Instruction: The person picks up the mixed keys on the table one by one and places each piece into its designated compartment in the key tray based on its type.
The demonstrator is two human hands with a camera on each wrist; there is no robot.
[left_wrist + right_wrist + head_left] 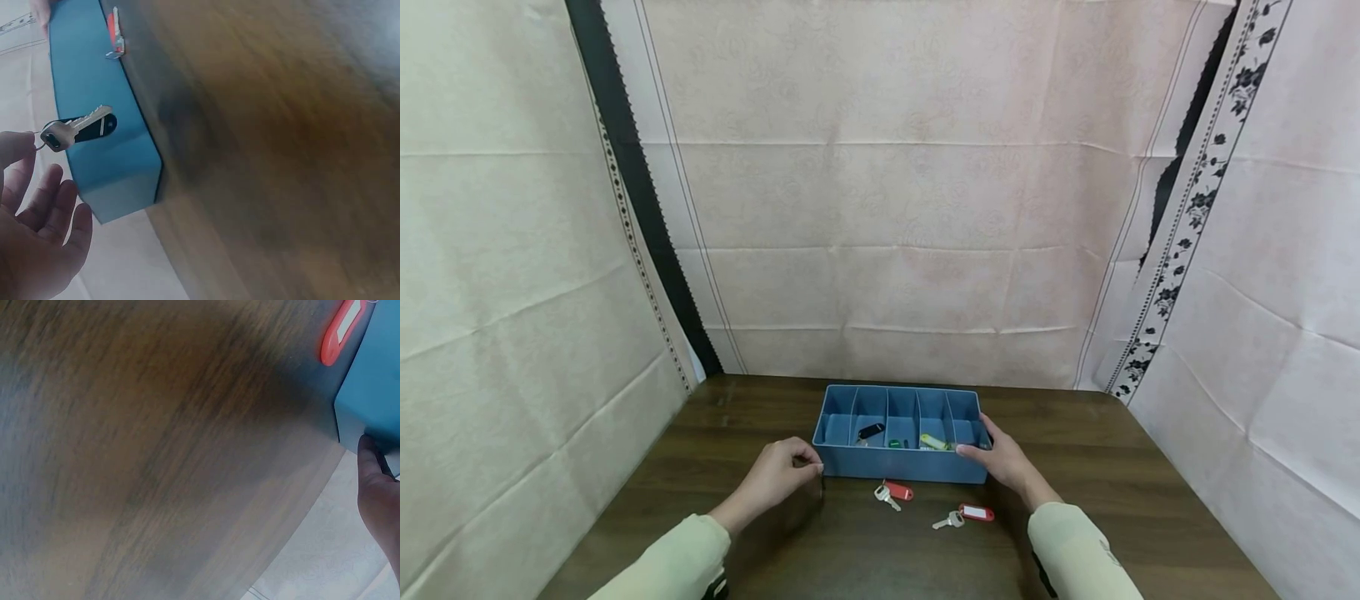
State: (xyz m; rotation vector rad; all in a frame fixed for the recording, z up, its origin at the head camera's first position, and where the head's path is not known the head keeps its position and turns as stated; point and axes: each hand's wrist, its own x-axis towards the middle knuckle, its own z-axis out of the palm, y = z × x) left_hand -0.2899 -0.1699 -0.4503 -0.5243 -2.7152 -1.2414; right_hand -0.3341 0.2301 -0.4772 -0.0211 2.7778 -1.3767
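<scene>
Cloth-screened booth (505,208), pale sheets (880,200) on three sides, brown wooden tabletop (1120,475)

On the tabletop (880,554), key tags (871,431) lie in the five-compartment tray (898,463), one key (887,497) at its six o'clock, another key (954,519) at five; left fingers (17,147) hold a third key (75,129) at eight.

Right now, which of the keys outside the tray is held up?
The black-tagged key, which the left hand pinches; both red-tagged keys lie on the table.
</scene>
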